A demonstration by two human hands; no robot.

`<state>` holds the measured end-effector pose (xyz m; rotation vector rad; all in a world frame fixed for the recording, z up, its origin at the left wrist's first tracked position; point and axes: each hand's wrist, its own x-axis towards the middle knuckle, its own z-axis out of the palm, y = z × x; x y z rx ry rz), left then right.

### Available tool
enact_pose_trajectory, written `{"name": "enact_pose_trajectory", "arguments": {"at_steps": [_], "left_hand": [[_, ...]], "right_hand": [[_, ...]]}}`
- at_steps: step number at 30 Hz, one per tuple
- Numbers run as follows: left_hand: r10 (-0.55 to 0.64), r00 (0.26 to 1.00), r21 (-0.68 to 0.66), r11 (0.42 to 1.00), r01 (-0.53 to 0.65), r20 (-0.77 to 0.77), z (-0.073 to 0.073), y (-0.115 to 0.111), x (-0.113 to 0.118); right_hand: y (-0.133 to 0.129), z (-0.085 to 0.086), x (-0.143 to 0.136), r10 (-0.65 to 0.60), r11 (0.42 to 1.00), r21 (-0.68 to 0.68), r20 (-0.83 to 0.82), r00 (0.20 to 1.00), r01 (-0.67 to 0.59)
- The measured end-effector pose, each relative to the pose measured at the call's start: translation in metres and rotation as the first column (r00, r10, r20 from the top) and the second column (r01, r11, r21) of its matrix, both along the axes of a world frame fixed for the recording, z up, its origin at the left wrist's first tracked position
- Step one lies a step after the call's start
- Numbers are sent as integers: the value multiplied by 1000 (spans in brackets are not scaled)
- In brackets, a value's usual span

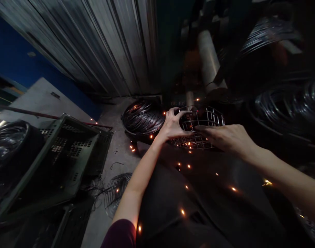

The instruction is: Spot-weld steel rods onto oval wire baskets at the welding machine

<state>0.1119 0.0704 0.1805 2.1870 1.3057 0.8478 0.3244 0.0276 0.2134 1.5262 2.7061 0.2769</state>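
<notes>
A round wire basket (211, 117) of metal rods sits under the upright metal cylinders of a machine. My left hand (172, 124) is at the basket's left side, thumb and fingers spread around its rim and curled onto the wire. My right hand (226, 136) is at the near right side, its fingers pinched together at the rim; what lies between those fingertips is too small to tell. Orange sparks fly around both hands and over my dark lap. A heap of dark wire rings (144, 117) lies just left of my left hand.
Green plastic crates (80, 148) stand at the left, beside a bundle of dark wire (10, 141). Loose wire rings (118, 189) lie on the grey floor. A thick metal cylinder (210, 58) hangs above the basket. More wire coils (289, 106) are at the right.
</notes>
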Motion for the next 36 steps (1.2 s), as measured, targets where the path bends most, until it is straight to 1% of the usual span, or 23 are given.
{"name": "enact_pose_trajectory", "arguments": {"at_steps": [3, 5, 9, 14, 17, 21, 24, 27, 30, 33, 36], "left_hand": [[20, 999, -14, 1000, -20, -32, 3, 12, 1], [18, 999, 0, 1000, -18, -48, 5, 17, 3], [-17, 998, 6, 1000, 17, -54, 7, 22, 6], [-4, 999, 8, 1000, 4, -32, 5, 25, 5], [-12, 1000, 6, 1000, 13, -22, 4, 20, 4], [-36, 999, 10, 999, 36, -22, 2, 6, 2], [-42, 999, 3, 999, 42, -14, 1, -2, 1], [-38, 999, -35, 999, 37, -12, 2, -4, 1], [-44, 999, -54, 998, 43, -14, 3, -3, 1], [-40, 999, -72, 997, 41, 13, 4, -3, 2], [-12, 1000, -108, 994, 15, 28, 5, -2, 2]], "right_hand": [[8, 0, 0, -36, 999, 16, 0, 999, 36], [11, 0, 1, -54, 998, 20, -5, 999, 54], [13, 0, 4, -70, 997, 38, -30, 997, 71], [16, 0, 3, -55, 997, 58, -36, 998, 57], [13, -6, 6, -7, 994, 107, -75, 997, 15], [1, -16, 12, 108, 980, 179, -144, 984, -81], [-7, -19, 15, 158, 972, 200, -169, 973, -124], [-10, -20, 15, 186, 968, 203, -188, 964, -147], [-9, -18, 15, 173, 973, 189, -198, 965, -136], [-8, -12, 13, 118, 982, 168, -173, 978, -89], [-8, -3, 10, 42, 997, 72, -142, 989, -32]]}}
